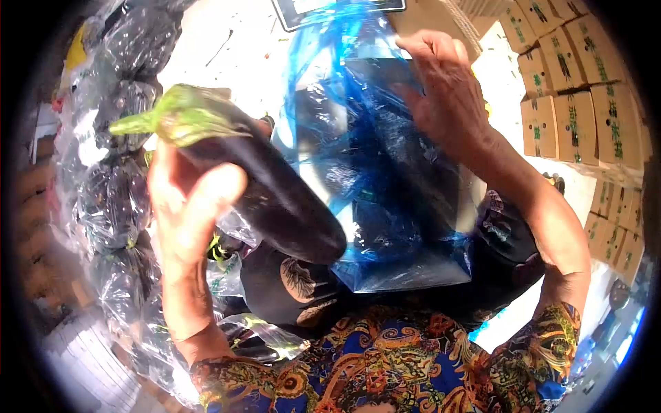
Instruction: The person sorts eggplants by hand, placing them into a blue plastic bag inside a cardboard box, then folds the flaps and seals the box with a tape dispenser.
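Observation:
My left hand (pixel 189 196) is closed around a large dark purple eggplant (pixel 272 189), thumb lying across its side. The eggplant slants with its green cap and stem at the upper left, its rounded end beside the bag. A translucent blue plastic bag (pixel 385 179) stretches over my lap, with dark shapes showing through the film. At its upper right edge is my right hand (pixel 444 86), fingers bent and thumb apart from them, the thumb partly behind or against the film. Nothing shows between those fingers.
Clear plastic bags of dark eggplants (pixel 113 179) are piled along my left. Stacked cardboard boxes (pixel 571 124) with green print stand at the right. A dark-framed flat object (pixel 282 15) lies beyond the blue bag, next to a cardboard edge (pixel 447 24).

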Available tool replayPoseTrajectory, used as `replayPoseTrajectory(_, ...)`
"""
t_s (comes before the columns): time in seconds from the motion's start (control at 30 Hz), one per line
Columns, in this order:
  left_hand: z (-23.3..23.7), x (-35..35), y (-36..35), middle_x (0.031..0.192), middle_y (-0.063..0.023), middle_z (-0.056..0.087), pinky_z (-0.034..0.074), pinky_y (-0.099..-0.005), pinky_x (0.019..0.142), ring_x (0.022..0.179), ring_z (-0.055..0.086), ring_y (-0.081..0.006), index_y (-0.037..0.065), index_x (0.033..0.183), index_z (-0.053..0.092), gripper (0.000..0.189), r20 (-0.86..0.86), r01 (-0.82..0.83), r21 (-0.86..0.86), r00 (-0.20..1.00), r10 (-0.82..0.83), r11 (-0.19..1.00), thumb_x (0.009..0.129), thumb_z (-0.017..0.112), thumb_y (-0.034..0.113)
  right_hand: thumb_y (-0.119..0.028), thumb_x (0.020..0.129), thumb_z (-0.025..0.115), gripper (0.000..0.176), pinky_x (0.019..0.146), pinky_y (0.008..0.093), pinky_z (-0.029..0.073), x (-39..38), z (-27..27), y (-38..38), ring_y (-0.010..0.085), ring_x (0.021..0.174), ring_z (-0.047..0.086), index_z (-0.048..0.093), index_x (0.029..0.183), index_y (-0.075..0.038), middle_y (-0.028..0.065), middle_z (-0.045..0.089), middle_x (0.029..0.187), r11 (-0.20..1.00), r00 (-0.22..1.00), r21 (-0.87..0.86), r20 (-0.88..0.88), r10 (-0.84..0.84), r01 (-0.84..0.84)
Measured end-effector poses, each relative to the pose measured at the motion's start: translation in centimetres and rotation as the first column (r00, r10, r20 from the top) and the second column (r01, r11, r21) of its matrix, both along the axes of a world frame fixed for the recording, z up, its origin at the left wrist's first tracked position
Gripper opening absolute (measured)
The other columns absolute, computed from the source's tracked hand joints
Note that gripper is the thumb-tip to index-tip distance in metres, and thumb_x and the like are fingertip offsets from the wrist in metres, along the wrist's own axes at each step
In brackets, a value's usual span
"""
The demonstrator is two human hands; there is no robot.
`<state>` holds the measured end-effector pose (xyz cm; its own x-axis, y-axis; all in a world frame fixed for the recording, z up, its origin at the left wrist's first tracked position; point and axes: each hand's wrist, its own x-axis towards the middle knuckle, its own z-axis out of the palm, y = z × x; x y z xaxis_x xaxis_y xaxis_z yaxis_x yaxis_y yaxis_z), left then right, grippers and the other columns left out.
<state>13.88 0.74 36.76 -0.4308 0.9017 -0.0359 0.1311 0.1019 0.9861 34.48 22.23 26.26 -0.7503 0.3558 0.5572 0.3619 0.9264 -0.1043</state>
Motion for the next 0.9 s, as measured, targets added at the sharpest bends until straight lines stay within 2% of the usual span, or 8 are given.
replayPoseTrajectory(0.13, 0.0, 2.6, 0.9, 0.108, -0.0201, 0.061, 0.051, -0.0371, 0.086, 0.095, 0.063, -0.0276, -0.005, 0.131, 0.040, 0.077, -0.089, 0.068, -0.055, 0.993, -0.073, 0.996, 0.074, 0.073, 0.036, -0.051, 0.077, 0.073, 0.068, 0.091, 0.0439, 0.045, 0.4, 2.9, -3.8, 0.0328, 0.108, 0.052, 0.050, 0.123, -0.006, 0.0204, 0.054, 0.117, 0.942, 0.982, -0.332, -0.160, -0.100, 0.041)
replayPoseTrajectory(0.23, 0.3, 3.8, 1.8, 0.109, -0.0192, 0.062, 0.047, -0.0356, 0.092, 0.102, 0.061, -0.0251, -0.004, 0.131, 0.041, 0.070, -0.115, 0.058, -0.097, 0.991, -0.070, 0.994, 0.077, 0.070, 0.032, -0.042, 0.080, 0.074, 0.058, 0.087, 0.0417, 0.046, 2.4, -0.9, -3.3, 0.0294, 0.101, 0.056, 0.054, 0.117, -0.002, 0.0181, 0.057, 0.108, 0.786, 0.971, -0.597, 0.241, -0.012, 0.158)
replayPoseTrajectory(0.33, 0.7, 6.2, 3.7, 0.109, -0.0173, 0.062, 0.046, -0.0351, 0.093, 0.102, 0.060, -0.0241, -0.002, 0.127, 0.044, 0.062, -0.066, 0.086, -0.070, 0.994, -0.090, 0.994, 0.080, 0.069, 0.030, -0.029, 0.088, 0.065, 0.028, 0.073, 0.0339, 0.049, 2.6, -5.1, 1.2, 0.0197, 0.079, 0.058, 0.059, 0.100, -0.005, 0.0066, 0.058, 0.085, 0.520, 0.918, -0.844, 0.301, 0.258, 0.131)
replayPoseTrajectory(0.4, 0.2, 7.6, 4.6, 0.108, -0.0150, 0.062, 0.046, -0.0342, 0.092, 0.101, 0.060, -0.0215, -0.001, 0.126, 0.045, 0.062, 0.005, 0.162, -0.092, 0.987, -0.163, 0.982, 0.079, 0.072, 0.030, -0.026, 0.091, 0.057, 0.016, 0.059, 0.0267, 0.044, 3.5, -2.9, 1.8, 0.0112, 0.065, 0.051, 0.058, 0.087, -0.011, -0.0007, 0.051, 0.073, 0.067, 0.994, -0.993, -0.093, 0.059, -0.097)
replayPoseTrajectory(0.6, -9.9, 8.0, 6.4, 0.094, -0.0245, 0.067, 0.050, -0.0404, 0.082, 0.092, 0.066, -0.0376, -0.004, 0.119, 0.046, 0.060, -0.218, 0.377, -0.379, 0.851, -0.477, 0.845, 0.079, 0.074, 0.031, -0.037, 0.092, 0.056, 0.025, 0.062, 0.0218, 0.038, 6.1, -0.6, 3.8, 0.0079, 0.068, 0.046, 0.059, 0.090, -0.011, -0.0035, 0.048, 0.074, 0.147, 0.888, -0.876, -0.458, 0.052, -0.460)
replayPoseTrajectory(0.73, -10.1, 9.2, 6.9, 0.089, -0.0233, 0.066, 0.050, -0.0429, 0.077, 0.086, 0.066, -0.0412, 0.000, 0.111, 0.048, 0.055, -0.427, 0.269, -0.627, 0.667, -0.611, 0.731, 0.078, 0.075, 0.034, -0.043, 0.086, 0.066, 0.035, 0.075, 0.0283, 0.045, 5.0, -2.3, 3.8, 0.0109, 0.085, 0.054, 0.062, 0.094, -0.008, 0.0001, 0.057, 0.083, 0.091, 0.953, -0.963, -0.230, 0.199, -0.252)
replayPoseTrajectory(0.77, -10.5, 9.2, 6.7, 0.089, -0.0239, 0.066, 0.050, -0.0436, 0.077, 0.086, 0.065, -0.0419, 0.000, 0.111, 0.047, 0.055, -0.456, 0.291, -0.582, 0.657, -0.601, 0.759, 0.078, 0.075, 0.034, -0.045, 0.082, 0.069, 0.044, 0.083, 0.0325, 0.048, 5.4, 0.9, 1.1, 0.0170, 0.095, 0.060, 0.062, 0.097, -0.004, 0.0086, 0.063, 0.092, 0.434, 0.969, -0.898, 0.044, 0.243, -0.068)
replayPoseTrajectory(0.9, -10.4, 9.0, 6.0, 0.087, -0.0241, 0.065, 0.050, -0.0454, 0.077, 0.087, 0.065, -0.0419, 0.000, 0.111, 0.047, 0.057, -0.312, 0.292, -0.662, 0.730, -0.608, 0.690, 0.077, 0.076, 0.035, -0.045, 0.075, 0.074, 0.062, 0.086, 0.0339, 0.049, 4.1, -2.2, -0.8, 0.0281, 0.104, 0.061, 0.060, 0.115, -0.001, 0.0216, 0.057, 0.120, 0.381, 0.889, -0.906, 0.320, 0.326, 0.186)
